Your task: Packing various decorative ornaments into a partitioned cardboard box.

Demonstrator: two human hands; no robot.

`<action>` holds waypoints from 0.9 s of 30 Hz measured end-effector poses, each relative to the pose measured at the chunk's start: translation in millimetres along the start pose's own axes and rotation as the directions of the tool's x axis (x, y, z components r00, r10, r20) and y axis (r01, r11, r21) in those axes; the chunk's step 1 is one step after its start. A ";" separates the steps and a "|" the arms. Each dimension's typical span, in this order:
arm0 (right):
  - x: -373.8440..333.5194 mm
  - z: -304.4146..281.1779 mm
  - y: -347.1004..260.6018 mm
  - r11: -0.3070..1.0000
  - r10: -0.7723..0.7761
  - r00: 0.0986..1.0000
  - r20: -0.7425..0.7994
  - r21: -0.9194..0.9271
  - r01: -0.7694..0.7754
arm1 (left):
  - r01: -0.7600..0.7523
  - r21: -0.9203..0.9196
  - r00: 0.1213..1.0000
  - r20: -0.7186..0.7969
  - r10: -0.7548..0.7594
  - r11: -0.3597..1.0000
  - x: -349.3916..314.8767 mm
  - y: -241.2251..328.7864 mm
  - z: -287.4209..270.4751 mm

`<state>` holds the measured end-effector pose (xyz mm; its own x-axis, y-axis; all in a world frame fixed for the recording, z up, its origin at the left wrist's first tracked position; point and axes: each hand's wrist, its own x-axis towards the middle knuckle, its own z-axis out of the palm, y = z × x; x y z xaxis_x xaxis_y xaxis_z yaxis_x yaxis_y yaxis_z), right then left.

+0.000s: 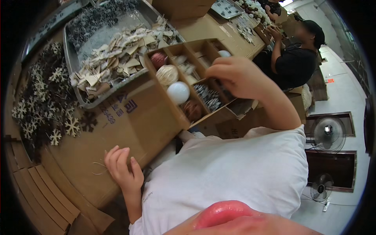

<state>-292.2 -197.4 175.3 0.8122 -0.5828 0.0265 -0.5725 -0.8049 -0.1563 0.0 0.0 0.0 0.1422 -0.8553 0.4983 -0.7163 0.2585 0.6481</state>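
Note:
A divided cardboard box [182,120] sits in the middle with ornaments in its compartments. Down its left row are a dark red ball [158,60], a cream string-wrapped ball [167,75], a glossy white ball [178,93] and a brownish-red ball [192,110]. Dark, white-flecked pieces [208,97] fill a compartment beside my right hand [235,77]. That hand reaches over the box's right side, fingers curled closed; whatever its fingertips hold is hidden. My left hand [123,168] rests low over the cardboard surface, fingers apart, near a thin loop of string [98,168].
A metal tray [84,102] beyond the box holds pale flat pieces [125,51] and dark tinsel-like bits [94,21]. Wooden snowflakes [43,90] pile up at left. Folded cardboard [43,196] lies lower left. Another person [293,58] works at the far right, near floor fans [328,133].

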 end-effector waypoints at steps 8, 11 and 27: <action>-8.5 -126.4 62.9 0.963 0.082 0.949 -0.305 -0.219 -0.154 | 0.014 -0.070 0.999 0.042 -0.011 0.997 7.1 6.3 -5.4; 3.8 -184.7 94.5 0.962 0.151 0.930 -0.335 -0.168 -0.217 | 0.050 -0.045 0.998 0.027 -0.049 0.998 12.3 10.9 -6.3; 224.2 -294.2 327.5 0.926 0.241 0.888 -0.391 -0.180 -0.331 | 0.159 0.136 0.980 -0.144 -0.140 0.978 15.5 18.6 5.7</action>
<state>-330.7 -624.6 420.5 0.5391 -0.7555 0.3722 -0.8194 -0.5728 0.0242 -15.0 -11.0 16.5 0.3376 -0.8093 0.4806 -0.7708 0.0553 0.6346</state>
